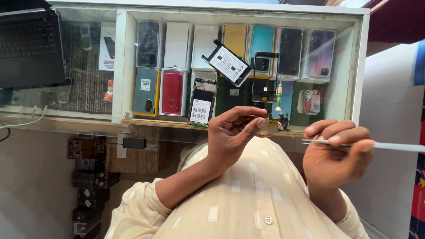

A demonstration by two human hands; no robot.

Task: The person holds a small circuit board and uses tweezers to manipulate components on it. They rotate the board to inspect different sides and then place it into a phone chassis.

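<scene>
My left hand [231, 135] is raised over my lap and pinches a small dark phone part [267, 125] with metal bits between thumb and fingers. My right hand [337, 152] is closed around a thin white tool [394, 146] with a metal tip that points left, toward the part. The two hands are a short gap apart. Both are in front of my cream patterned shirt [248, 194].
A glass counter [124, 66] covers phones and phone boxes. On it lie a black battery-like panel [227, 63], a black phone frame [264, 76], an opened phone with a barcode sticker [202, 102] and a green-handled screwdriver [279, 95]. A laptop [31, 46] sits far left.
</scene>
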